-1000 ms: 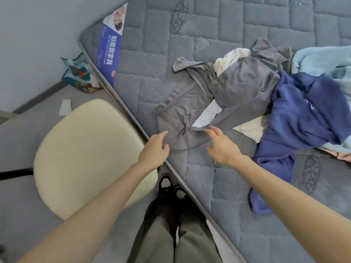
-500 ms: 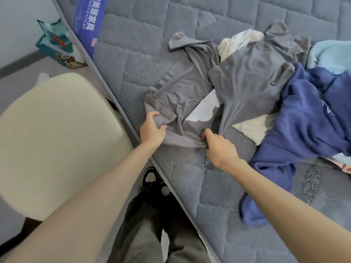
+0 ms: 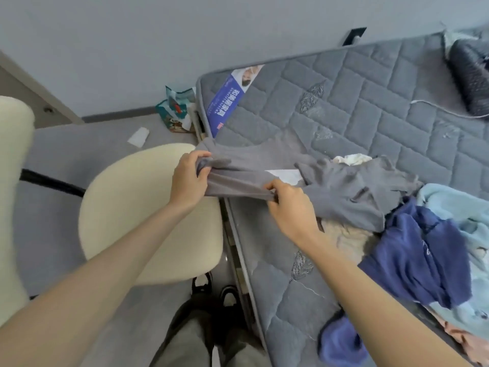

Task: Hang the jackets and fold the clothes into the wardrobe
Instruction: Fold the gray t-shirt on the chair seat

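Your right hand [image 3: 288, 207] pinches the hem of the grey garment [image 3: 344, 192], and your left hand [image 3: 189, 181] grips its bunched edge above the cream chair [image 3: 132, 207]. The rest of it trails across the mattress [image 3: 370, 102], touching the navy garment [image 3: 412, 260].

Saw a grey mattress [image 3: 370, 102] quilted in rectangles, with a blue-and-white label [image 3: 230, 104] at its corner. Noted on it a plain grey garment [image 3: 344, 186], a navy top [image 3: 412, 260], pale blue fabric [image 3: 455, 207] and beige cloth [image 3: 344, 237]. Found beside it a cream chair [image 3: 137, 207] and a teal patterned box [image 3: 174, 112].
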The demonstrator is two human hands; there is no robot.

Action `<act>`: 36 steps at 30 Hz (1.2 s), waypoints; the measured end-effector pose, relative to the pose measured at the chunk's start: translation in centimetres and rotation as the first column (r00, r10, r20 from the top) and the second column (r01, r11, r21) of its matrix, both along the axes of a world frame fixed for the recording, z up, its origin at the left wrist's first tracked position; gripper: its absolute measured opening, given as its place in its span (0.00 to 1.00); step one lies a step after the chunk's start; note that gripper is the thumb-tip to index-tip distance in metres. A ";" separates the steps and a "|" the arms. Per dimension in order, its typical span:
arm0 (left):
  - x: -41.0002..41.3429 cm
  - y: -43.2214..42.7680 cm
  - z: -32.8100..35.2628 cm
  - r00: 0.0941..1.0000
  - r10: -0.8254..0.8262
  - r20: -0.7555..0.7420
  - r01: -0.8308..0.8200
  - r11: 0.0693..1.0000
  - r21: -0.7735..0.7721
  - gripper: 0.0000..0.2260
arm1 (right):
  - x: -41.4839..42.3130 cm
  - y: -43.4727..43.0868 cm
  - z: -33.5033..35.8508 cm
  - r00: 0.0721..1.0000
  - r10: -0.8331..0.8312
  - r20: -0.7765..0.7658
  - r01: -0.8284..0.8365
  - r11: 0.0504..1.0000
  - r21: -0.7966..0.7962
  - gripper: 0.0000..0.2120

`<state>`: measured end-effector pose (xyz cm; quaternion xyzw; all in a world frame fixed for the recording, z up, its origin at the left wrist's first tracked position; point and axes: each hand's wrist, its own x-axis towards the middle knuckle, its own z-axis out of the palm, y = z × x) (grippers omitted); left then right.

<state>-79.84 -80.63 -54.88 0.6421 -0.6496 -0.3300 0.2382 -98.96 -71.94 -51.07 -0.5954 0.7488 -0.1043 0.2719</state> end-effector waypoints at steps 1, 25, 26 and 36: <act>2.0 -0.1 0.4 0.999 0.032 0.014 -0.032 0.999 0.003 0.12 | 2.0 -0.6 0.3 0.999 0.020 0.040 -0.020 1.000 0.001 0.14; 16.6 9.8 -8.6 0.976 0.189 -0.109 -0.113 0.864 0.491 0.18 | 14.2 -4.9 -9.7 0.940 0.341 -0.023 -0.287 0.824 0.489 0.18; 15.5 9.5 -9.1 0.972 0.195 -0.134 -0.102 0.857 0.505 0.18 | 13.0 -5.2 -10.3 0.942 0.329 -0.063 -0.254 0.824 0.506 0.19; 7.0 7.2 -16.2 0.977 0.204 -0.064 -0.121 0.776 0.619 0.33 | 4.5 -4.8 -17.0 0.960 -0.277 0.032 0.213 0.801 0.559 0.35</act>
